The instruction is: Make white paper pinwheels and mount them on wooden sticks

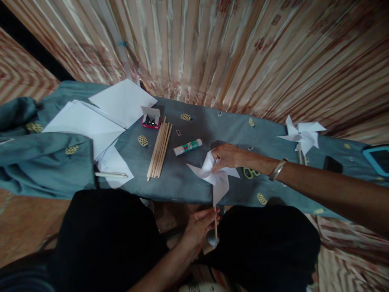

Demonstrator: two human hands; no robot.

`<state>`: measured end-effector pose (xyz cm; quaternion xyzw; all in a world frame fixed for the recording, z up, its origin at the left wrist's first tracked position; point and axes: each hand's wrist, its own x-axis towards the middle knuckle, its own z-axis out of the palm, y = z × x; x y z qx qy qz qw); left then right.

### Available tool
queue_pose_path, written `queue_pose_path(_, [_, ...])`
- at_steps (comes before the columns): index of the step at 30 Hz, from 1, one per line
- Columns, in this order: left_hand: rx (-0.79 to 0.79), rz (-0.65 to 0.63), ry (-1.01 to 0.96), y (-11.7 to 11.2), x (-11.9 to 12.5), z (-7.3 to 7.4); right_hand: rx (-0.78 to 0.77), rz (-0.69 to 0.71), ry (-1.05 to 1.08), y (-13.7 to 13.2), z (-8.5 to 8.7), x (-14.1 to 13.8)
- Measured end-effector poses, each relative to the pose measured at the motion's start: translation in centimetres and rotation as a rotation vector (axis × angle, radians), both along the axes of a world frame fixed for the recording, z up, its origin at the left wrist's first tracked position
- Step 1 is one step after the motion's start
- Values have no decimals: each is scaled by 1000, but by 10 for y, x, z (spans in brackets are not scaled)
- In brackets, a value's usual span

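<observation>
A white paper pinwheel is in front of me at the table's near edge, its wooden stick pointing down toward my lap. My left hand grips that stick just below the paper blades. At the top of the pinwheel, my right hand, with a bangle on the wrist, has its fingers closed on the paper near the centre and hides the middle. Green-handled scissors lie partly under my right wrist. Just left of the right hand is a glue stick.
Several wooden sticks lie beside a small red box of metal pins. White paper sheets and a pen are at left. Another pinwheel, a dark phone-like object and a blue-edged device rest at right.
</observation>
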<state>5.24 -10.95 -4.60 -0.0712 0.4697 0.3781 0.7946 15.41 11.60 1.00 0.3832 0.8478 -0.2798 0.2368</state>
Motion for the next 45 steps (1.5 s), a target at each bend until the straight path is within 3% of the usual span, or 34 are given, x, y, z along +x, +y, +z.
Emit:
queue_pose_path(17, [91,-9,18,-4,-5,-4,48,33,-68,-1,-1,3])
queue_pose_path(21, [159,4,37,-6,-9,1,44,-29,58,-3,5,12])
queue_pose_path(25, [204,-7,74,-8,-14,12,70,-314,407,-6,15,33])
queue_pose_path(29, [248,-2,100,-7,-20,29,327,-681,825,-16,19,53])
queue_pose_path(31, [266,-4,117,-1,-26,39,424,-838,1002,-25,17,60])
queue_pose_path(34, [318,-23,168,18,-39,57,443,-1079,1233,-38,11,64])
queue_pose_path(36, [393,-70,202,38,-48,67,368,-1206,1333,-45,6,63])
queue_pose_path(38, [475,-116,228,61,-55,76,197,-1248,1391,-49,3,60])
queue_pose_path(42, [577,-110,291,99,-59,79,-150,-1147,1439,-52,2,49])
queue_pose_path(45, [589,-114,283,109,-57,72,-252,-1084,1442,-55,2,36])
